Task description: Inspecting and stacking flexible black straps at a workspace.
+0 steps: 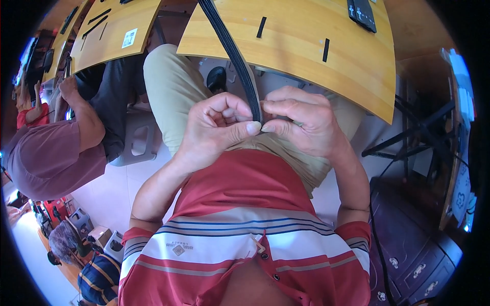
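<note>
A long black strap point(235, 51) with lengthwise ribs and a paler edge hangs from the top of the picture, across the table's edge, to my hands over my lap. My left hand point(217, 127) pinches its lower end between thumb and bent fingers. My right hand point(303, 120) is closed from the other side, thumb and fingertips at the same end of the strap. The two thumb tips almost meet there. Whether anything small lies between the fingertips is hidden.
Two short black strips point(261, 27) and dark flat packets point(361, 15) lie on the wooden table point(296, 51). At left, a seated person point(56, 153) sits by another table point(115, 28). A black metal frame point(408, 125) and a dark drawer cabinet point(408, 250) stand at right.
</note>
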Motion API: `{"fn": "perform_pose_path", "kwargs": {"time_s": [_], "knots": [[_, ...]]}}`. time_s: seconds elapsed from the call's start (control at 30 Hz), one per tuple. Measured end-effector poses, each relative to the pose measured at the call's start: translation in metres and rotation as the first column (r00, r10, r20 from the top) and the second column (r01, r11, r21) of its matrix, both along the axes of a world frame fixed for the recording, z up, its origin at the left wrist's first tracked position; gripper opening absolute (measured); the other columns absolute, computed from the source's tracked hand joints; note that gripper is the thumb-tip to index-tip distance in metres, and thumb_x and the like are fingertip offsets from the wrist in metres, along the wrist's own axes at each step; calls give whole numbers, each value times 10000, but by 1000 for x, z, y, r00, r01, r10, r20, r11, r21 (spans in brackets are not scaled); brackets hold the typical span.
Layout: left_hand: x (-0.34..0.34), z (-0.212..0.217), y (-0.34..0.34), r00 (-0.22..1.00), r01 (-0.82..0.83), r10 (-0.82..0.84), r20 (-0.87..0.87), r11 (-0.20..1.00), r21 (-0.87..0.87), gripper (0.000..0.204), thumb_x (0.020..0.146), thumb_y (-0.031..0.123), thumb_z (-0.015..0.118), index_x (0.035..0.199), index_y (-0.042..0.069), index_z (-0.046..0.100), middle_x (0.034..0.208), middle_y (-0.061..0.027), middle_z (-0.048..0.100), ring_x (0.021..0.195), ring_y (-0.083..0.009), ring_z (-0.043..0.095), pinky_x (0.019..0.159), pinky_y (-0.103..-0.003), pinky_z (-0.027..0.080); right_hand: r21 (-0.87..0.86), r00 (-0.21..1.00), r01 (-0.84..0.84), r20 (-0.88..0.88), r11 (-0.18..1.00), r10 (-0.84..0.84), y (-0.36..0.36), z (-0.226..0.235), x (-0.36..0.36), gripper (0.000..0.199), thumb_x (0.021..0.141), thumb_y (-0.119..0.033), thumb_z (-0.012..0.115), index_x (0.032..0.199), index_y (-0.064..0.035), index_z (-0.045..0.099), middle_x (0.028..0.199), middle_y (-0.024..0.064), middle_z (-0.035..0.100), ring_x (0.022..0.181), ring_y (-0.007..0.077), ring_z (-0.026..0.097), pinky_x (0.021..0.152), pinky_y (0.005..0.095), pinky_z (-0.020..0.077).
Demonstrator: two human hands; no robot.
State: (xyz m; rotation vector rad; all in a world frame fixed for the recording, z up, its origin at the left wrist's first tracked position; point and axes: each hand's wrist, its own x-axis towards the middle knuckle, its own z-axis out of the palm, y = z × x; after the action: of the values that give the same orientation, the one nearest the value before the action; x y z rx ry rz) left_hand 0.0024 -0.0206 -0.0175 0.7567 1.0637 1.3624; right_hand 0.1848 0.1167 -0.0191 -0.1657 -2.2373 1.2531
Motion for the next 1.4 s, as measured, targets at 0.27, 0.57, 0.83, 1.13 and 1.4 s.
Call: {"fn": "perform_pose_path", "kwargs": {"time_s": [0.27, 0.57, 0.83, 1.13, 1.4], "knots": [[-4, -2, 5, 998, -65, 64, 29, 998, 22, 165, 901, -18, 722, 1015, -4, 604, 949, -58, 695, 851, -101, 676, 774, -231, 562, 417, 983, 177, -110, 891, -144, -10, 7, -6, 251, 756, -6, 761, 991, 23, 677, 977, 144, 679, 764, 260, 691, 630, 334, 577], [-1, -6, 7, 995, -104, 104, 5, 993, 51, 174, 899, -34, 714, 1033, -10, 605, 971, -74, 696, 879, -115, 682, 804, -246, 578, 723, 972, 226, -120, 652, -204, -15, 7, -6, 253, 756, -47, 706, 989, 43, 670, 1009, 187, 674, 785, 274, 691, 670, 352, 596], [8, -6, 8, 979, -200, 202, -22, 977, 70, 174, 916, -54, 681, 1059, -23, 588, 1112, -145, 698, 974, -115, 661, 864, -262, 563, 790, 949, 298, -185, 536, -255, -19, 8, -12, 182, 787, -62, 676, 926, 55, 659, 774, 104, 568, 631, 189, 588, 579, 305, 543], [11, -4, 0, 986, -138, 140, -95, 990, 31, 188, 912, -43, 697, 1063, -15, 590, 1041, -84, 694, 925, -85, 648, 825, -231, 545, 624, 971, 235, -129, 745, -199, -11, -6, -12, 190, 740, -31, 698, 794, -45, 516, 690, 57, 465, 559, 205, 576, 473, 341, 495], [-3, 0, -7, 998, -5, 2, -66, 999, -45, 200, 903, -41, 708, 1052, 0, 581, 952, -23, 660, 886, -61, 637, 792, -208, 535, 423, 994, 111, -34, 900, -106, -18, -12, -9, 251, 704, -5, 713, 836, -61, 507, 718, 82, 474, 585, 258, 589, 465, 384, 487]]}}
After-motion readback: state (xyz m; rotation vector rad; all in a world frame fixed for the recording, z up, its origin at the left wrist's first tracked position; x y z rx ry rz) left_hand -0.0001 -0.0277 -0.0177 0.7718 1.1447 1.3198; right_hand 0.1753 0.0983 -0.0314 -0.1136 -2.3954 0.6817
